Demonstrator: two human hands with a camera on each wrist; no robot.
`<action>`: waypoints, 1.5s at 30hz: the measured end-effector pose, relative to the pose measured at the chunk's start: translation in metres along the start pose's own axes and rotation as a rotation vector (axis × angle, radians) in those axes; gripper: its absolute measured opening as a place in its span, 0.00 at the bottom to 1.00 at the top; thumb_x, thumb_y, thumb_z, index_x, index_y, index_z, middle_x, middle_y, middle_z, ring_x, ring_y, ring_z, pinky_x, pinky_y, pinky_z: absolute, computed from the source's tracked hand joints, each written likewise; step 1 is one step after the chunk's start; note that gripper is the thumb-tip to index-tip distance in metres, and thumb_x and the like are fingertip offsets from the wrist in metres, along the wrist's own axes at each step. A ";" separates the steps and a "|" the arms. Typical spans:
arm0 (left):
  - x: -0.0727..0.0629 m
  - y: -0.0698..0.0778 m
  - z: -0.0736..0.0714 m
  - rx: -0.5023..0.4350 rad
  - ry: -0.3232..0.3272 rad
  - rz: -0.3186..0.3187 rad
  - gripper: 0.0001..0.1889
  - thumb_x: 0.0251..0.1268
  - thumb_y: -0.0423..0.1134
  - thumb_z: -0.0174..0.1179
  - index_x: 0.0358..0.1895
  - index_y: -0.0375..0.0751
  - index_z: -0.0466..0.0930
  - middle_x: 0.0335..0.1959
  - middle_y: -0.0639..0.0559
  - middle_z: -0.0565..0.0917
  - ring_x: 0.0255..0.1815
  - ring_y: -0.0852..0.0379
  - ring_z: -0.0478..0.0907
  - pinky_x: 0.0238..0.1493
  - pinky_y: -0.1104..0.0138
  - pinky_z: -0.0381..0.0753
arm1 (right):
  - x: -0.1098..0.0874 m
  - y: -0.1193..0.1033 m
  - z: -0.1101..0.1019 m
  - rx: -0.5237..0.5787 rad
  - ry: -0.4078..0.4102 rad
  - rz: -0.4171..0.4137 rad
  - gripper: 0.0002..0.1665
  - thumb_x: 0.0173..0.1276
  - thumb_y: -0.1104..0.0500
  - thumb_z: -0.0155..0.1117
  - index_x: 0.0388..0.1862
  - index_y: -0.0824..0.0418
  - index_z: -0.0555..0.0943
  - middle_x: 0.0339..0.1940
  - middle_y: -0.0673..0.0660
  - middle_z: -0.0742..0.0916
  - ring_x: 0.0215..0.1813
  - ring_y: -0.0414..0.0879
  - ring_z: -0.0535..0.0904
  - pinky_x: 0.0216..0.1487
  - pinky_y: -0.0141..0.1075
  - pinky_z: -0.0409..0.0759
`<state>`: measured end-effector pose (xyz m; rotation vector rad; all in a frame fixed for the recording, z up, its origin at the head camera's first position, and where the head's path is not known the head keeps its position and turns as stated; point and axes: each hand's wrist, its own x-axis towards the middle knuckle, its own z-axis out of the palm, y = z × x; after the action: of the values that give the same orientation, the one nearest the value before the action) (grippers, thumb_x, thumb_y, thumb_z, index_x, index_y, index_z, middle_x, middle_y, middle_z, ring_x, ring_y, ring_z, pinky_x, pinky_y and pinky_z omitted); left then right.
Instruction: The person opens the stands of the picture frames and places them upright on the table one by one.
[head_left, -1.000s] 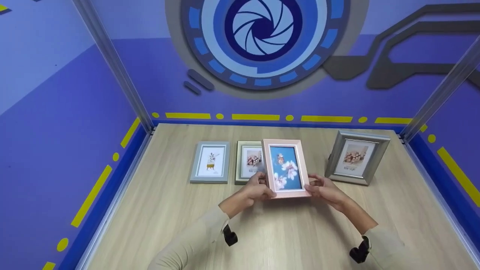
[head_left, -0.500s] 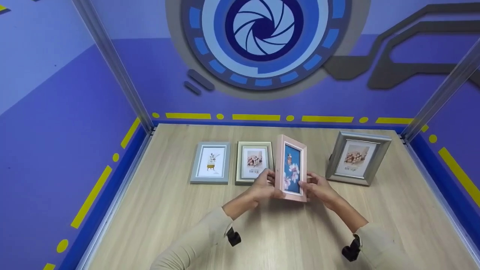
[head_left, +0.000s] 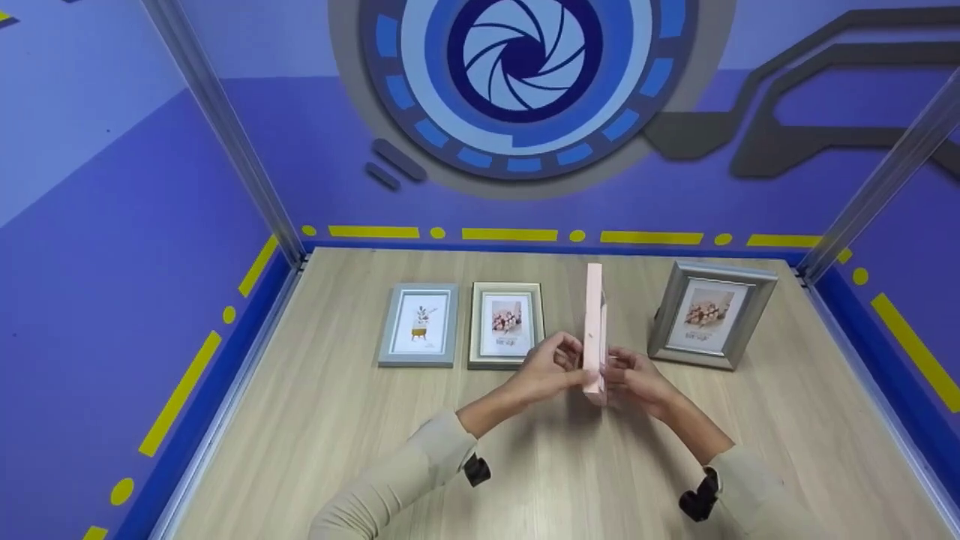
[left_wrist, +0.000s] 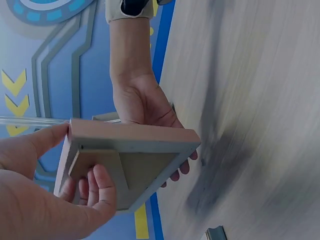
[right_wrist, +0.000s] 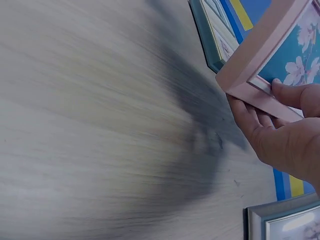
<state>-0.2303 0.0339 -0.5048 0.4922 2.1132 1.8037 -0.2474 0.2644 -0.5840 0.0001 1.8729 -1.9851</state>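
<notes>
A pink picture frame (head_left: 593, 322) stands edge-on to the head view, raised between both hands. My left hand (head_left: 551, 367) holds its left side, thumb on the edge and fingers curled in at the back. In the left wrist view those fingers (left_wrist: 102, 185) touch the backing panel (left_wrist: 145, 167), by its stand flap (left_wrist: 119, 167). My right hand (head_left: 637, 379) pinches the lower part: in the right wrist view, the thumb lies on the front border and the fingers are under the edge. White blossoms on blue (right_wrist: 295, 70) fill the picture.
A blue-grey picture frame (head_left: 386, 330) and a champagne-coloured one (head_left: 477, 330) sit side by side on the wooden table (head_left: 337, 435), left of the hands. To the right, a larger silver frame (head_left: 666, 311) stands upright. Blue walls (head_left: 450, 202) enclose the back and sides.
The pink frame has turned from facing the head view to edge-on, its front now toward the right. Both hands turned it, the left moving right; the champagne frame is now uncovered.
</notes>
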 end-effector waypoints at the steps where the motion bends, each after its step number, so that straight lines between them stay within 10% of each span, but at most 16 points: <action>1: 0.000 0.000 0.000 0.008 -0.003 0.004 0.16 0.62 0.34 0.69 0.50 0.37 0.76 0.42 0.50 0.81 0.41 0.60 0.76 0.43 0.74 0.76 | 0.000 0.000 0.000 0.003 -0.012 -0.002 0.32 0.75 0.67 0.56 0.73 0.78 0.58 0.45 0.46 0.86 0.47 0.39 0.85 0.51 0.36 0.85; 18: 0.004 -0.012 -0.008 -0.007 -0.141 0.060 0.25 0.66 0.38 0.68 0.64 0.39 0.75 0.59 0.47 0.80 0.61 0.50 0.78 0.55 0.68 0.81 | 0.001 -0.003 -0.003 -0.028 -0.004 -0.005 0.36 0.77 0.66 0.51 0.78 0.79 0.52 0.60 0.55 0.84 0.54 0.39 0.84 0.55 0.36 0.84; 25: 0.005 -0.015 -0.011 0.046 -0.109 0.126 0.23 0.66 0.37 0.69 0.62 0.36 0.79 0.55 0.43 0.85 0.57 0.50 0.82 0.55 0.60 0.84 | -0.003 -0.006 -0.005 -0.044 -0.019 0.013 0.36 0.77 0.68 0.49 0.78 0.80 0.51 0.67 0.62 0.80 0.55 0.40 0.84 0.57 0.37 0.84; 37: 0.004 -0.015 -0.023 0.214 -0.081 0.197 0.21 0.65 0.37 0.69 0.60 0.39 0.83 0.52 0.45 0.87 0.54 0.48 0.83 0.44 0.75 0.82 | -0.006 -0.001 -0.007 -0.008 -0.042 0.004 0.35 0.75 0.71 0.46 0.76 0.82 0.51 0.49 0.48 0.87 0.49 0.38 0.85 0.51 0.34 0.85; 45: 0.011 -0.017 -0.037 0.285 0.091 0.306 0.17 0.61 0.23 0.63 0.54 0.34 0.84 0.45 0.40 0.86 0.46 0.48 0.83 0.40 0.70 0.84 | -0.008 -0.001 -0.011 0.010 -0.005 -0.027 0.20 0.75 0.71 0.46 0.64 0.76 0.66 0.40 0.46 0.83 0.43 0.36 0.82 0.47 0.32 0.84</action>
<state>-0.2574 0.0040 -0.5160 0.8616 2.4871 1.7071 -0.2430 0.2770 -0.5818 -0.0281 1.8696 -2.0102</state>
